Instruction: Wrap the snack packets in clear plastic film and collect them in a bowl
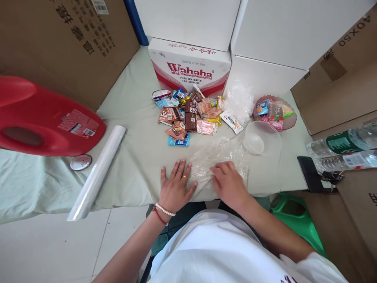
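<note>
A thin, crinkled clear plastic sheet (203,153) lies on the cloth-covered table; whether it is a bag or loose film I cannot tell. My left hand (174,186) rests flat with fingers spread, its thumb side at the sheet's left edge. Slightly blurred, my right hand (229,182) has its fingers curled together on the sheet's near part. Beyond both hands sits a pile of wrapped snacks (190,114). A clear plastic bowl (266,135) stands to the right of the sheet, near a pink bowl (290,122) of wrapped snacks.
A red jug (59,114), a round lid (81,162) and a roll of clear film (97,173) are on the left. Behind the snacks stand a Wahaha carton (188,65) and crumpled clear plastic (240,102). Water bottles (347,143) and a black phone-like object (309,173) are at right.
</note>
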`<state>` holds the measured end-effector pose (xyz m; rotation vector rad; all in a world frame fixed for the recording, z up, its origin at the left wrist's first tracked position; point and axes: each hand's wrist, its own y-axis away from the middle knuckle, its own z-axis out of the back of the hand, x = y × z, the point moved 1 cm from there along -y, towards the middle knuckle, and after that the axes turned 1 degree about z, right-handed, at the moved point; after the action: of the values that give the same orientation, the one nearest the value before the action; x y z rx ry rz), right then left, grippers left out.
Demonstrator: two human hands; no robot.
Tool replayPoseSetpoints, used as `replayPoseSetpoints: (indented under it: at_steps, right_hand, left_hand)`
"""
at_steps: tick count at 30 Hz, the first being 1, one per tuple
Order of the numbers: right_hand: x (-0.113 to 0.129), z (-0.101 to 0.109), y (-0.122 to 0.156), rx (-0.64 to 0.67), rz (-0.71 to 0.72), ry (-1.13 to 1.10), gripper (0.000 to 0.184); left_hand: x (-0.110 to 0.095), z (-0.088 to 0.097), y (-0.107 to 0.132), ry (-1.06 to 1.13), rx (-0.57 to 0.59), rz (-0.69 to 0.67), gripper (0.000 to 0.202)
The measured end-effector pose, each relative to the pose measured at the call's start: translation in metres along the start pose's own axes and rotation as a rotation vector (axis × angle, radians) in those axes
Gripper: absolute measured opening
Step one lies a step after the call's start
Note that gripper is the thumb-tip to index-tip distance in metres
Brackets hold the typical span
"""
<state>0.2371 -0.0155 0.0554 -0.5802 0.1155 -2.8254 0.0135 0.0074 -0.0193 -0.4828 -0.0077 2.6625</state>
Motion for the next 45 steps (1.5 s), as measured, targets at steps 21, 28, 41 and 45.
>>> replayPoseSetpoints:
  at_steps: [21, 28, 41, 45]
  right_hand:
    - [0.015, -0.081, -0.018, 0.211, 0.434, -0.103, 0.051]
    - [0.017, -0.085, -0.010, 0.304, 0.488, -0.152, 0.050]
    - [0.011, -0.059, 0.008, 0.373, 0.525, -0.398, 0.042]
    - [-0.029, -0.017, -0.006, 0.246, 0.355, -0.559, 0.028]
  left_hand:
    - [0.024, 0.006, -0.084, -0.010, 0.054, 0.067, 0.055]
    - [0.021, 0.021, -0.052, 0.157, -0.309, 0.009, 0.038]
    - [0.020, -0.008, -0.060, -0.142, 0.020, -0.090, 0.067]
    - [0.018, -0.008, -0.054, -0.180, 0.015, -0.117, 0.078]
